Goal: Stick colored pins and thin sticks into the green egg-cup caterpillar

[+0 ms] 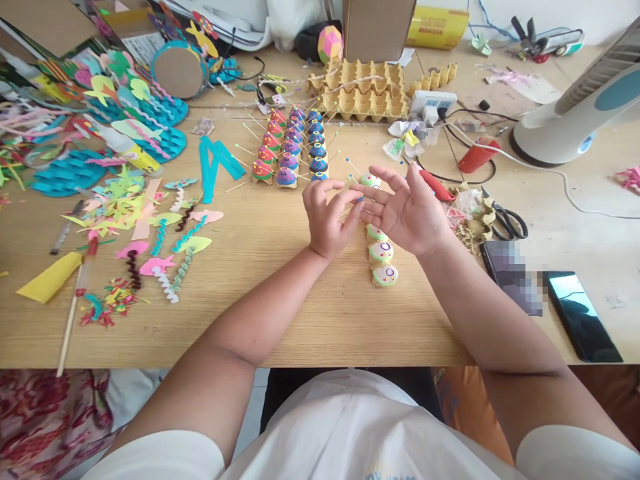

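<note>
My left hand (pixel 326 217) has its thumb and forefinger pinched on a small blue ball (pixel 359 199). Palm up, my right hand (pixel 413 210) is open with its fingers stretched out, their tips meeting the left fingertips. Below and partly behind the right hand runs a row of white decorated egg-carton cups (pixel 383 252) with coloured rings and dots; some are hidden by the hands. Beyond the left hand stand finished-looking rows of red cups (pixel 267 155), purple cups (pixel 289 160) and blue cups (pixel 317 150), with thin ball-tipped sticks poking out.
Paper fish with curled tails (pixel 160 267) and paper scraps (pixel 120 207) lie at left, near a glue bottle (pixel 130 150). Egg cartons (pixel 365 93) and a power strip (pixel 433 103) stand behind. Scissors (pixel 507 220), two phones (pixel 583 317) and a white appliance (pixel 565 127) are at right.
</note>
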A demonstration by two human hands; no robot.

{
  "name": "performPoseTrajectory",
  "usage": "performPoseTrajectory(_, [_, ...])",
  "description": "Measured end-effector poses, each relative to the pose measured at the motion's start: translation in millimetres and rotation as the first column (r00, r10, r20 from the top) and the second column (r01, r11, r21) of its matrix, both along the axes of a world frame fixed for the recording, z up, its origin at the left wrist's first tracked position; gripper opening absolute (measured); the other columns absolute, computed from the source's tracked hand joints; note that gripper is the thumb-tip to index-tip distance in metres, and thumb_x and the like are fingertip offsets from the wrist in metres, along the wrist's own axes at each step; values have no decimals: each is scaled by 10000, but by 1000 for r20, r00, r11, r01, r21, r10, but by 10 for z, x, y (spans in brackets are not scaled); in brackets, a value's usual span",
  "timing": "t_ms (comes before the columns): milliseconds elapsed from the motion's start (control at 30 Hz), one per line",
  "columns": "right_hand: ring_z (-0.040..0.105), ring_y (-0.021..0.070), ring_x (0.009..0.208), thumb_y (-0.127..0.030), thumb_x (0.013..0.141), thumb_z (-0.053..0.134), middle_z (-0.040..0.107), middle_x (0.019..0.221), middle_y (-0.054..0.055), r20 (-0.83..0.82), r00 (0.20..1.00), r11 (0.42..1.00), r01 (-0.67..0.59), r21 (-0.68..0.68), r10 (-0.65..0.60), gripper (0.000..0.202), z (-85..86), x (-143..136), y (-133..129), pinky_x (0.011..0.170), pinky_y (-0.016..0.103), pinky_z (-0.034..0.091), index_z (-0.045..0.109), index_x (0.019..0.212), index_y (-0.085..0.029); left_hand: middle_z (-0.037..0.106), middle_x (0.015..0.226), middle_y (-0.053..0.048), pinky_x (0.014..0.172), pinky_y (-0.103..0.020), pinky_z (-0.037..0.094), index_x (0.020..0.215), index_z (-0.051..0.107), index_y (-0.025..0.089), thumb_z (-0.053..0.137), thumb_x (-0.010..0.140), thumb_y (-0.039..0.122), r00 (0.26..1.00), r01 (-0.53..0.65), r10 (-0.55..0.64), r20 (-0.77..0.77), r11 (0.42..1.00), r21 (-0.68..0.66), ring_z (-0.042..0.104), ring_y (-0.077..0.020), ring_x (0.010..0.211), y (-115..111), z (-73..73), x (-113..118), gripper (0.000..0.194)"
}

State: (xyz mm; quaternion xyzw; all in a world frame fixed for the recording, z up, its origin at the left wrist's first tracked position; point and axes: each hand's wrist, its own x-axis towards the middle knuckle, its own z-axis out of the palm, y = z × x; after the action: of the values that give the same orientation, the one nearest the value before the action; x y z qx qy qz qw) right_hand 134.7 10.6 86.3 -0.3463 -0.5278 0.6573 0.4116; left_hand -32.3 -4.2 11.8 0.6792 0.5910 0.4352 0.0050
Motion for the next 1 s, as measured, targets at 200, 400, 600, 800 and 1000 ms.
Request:
performPoseTrajectory(200, [740,209,1010,-666,874,728,769,1079,63,75,996,999,39,37,-42,457,-74,8,-1,804,348,628,713,1110,-275,602,1245,-113,1191,-534,367,1122,730,297,439,1061,548,998,-37,40,-50,998,58,515,-303,1318,42,-54,-36,390])
performPoseTrajectory(400, [631,124,666,-520,771,896,680,754,17,179,984,1000,-10,-7,11,373,-180,92,77,545,260,500,747,875,-195,588,1265,-97,1191,-571,352,1114,761,347,565,1010,565,999,39,-39,11,999,-25,481,-332,1365,30,-35,-21,311])
performPoseTrajectory(600, [480,77,515,-533,716,936,570,583,-35,169,985,999,-22,-32,27,408,-186,105,131,448,239,394,712,765,-195,600,1189,-86,1191,-552,379,1086,781,352,521,1028,571,996,37,-34,-88,999,38,518,-300,1304,17,-37,-35,345])
performPoseTrajectory(800, [520,86,554,-532,723,930,622,632,-12,193,981,1000,11,-19,-7,406,-199,120,151,475,248,413,714,758,-189,609,1203,-84,1185,-571,375,1077,775,336,549,1016,568,994,65,-65,-90,998,5,499,-313,1331,25,-46,-64,329])
performPoseTrajectory(1000, [460,73,504,-540,698,940,573,555,-35,181,983,1000,-3,20,-1,423,-260,129,183,437,226,348,710,750,-189,621,1174,-75,1186,-549,364,1002,763,295,588,1003,563,994,106,-103,-37,990,89,511,-294,1312,71,-116,-88,321])
